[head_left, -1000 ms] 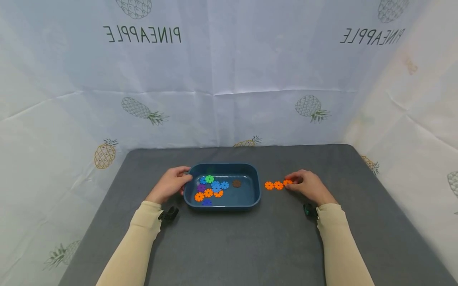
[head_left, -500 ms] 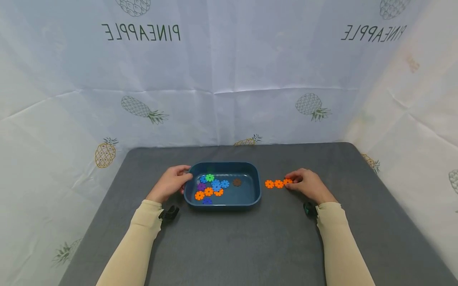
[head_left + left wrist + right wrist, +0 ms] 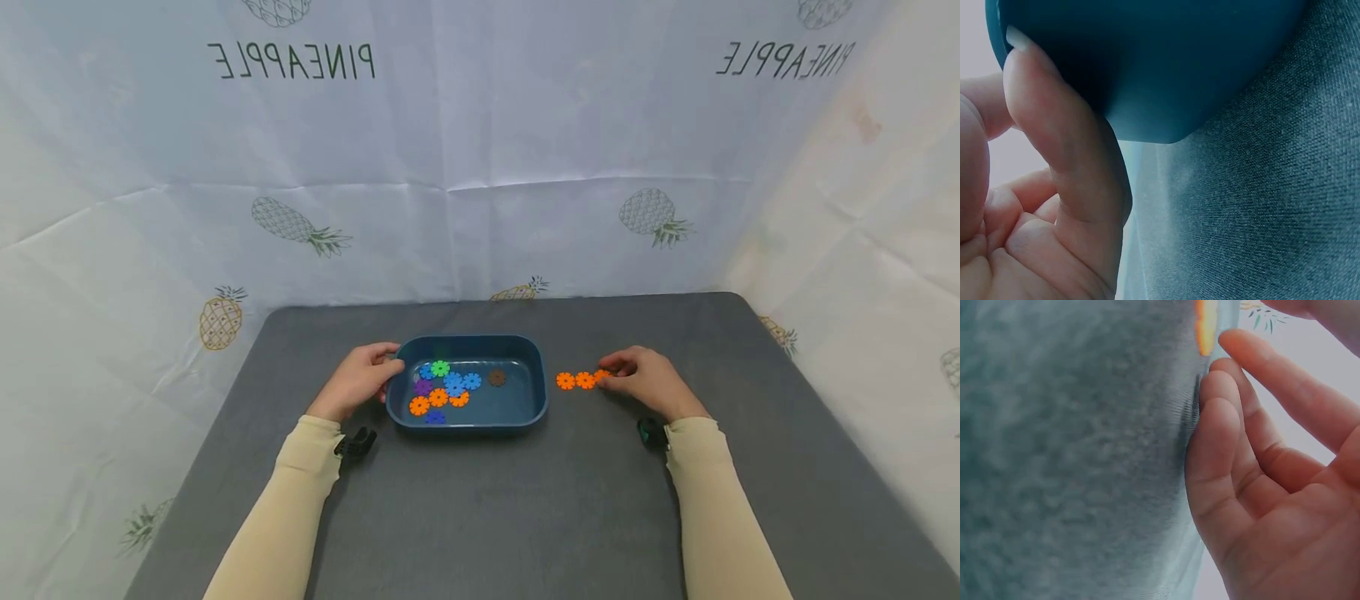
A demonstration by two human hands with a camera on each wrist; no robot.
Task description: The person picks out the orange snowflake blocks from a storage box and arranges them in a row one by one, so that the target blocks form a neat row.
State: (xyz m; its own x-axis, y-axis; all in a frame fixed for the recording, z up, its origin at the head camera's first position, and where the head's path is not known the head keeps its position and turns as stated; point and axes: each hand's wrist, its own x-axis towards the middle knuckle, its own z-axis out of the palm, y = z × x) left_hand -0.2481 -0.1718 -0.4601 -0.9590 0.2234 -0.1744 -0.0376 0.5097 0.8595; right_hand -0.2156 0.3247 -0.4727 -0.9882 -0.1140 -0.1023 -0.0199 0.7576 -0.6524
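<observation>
- The right hand (image 3: 648,382) has its thumb and index at the end disc (image 3: 602,375), an orange one on the table (image 3: 480,517); the fingertips hide part of it, and the right wrist view cuts off the thumb's tip, so whether they pinch it I cannot tell.
- The left hand (image 3: 356,383) grips the near end of the tray (image 3: 519,404), thumb at the rim; the left wrist view shows only the tray's outer wall, dim.
- Just left of the right fingertips, two orange discs (image 3: 584,380) run in a row with the end disc.
- Inside the tray, right of the left fingers, colored discs (image 3: 453,383) overlap, so some are partly covered; an indigo disc (image 3: 435,417) by the near wall is hard to make out.
- A brown disc (image 3: 497,378) lies farther from the left fingers, dull against the tray.
- Behind each hand sits a black wristband, left (image 3: 356,443) and right (image 3: 652,433), bearing no readable mark.
- Well beyond both hands, the curtain (image 3: 450,242) reads "PINEAPPLE" twice, mirrored; the pineapple drawings above the words are cut off.
</observation>
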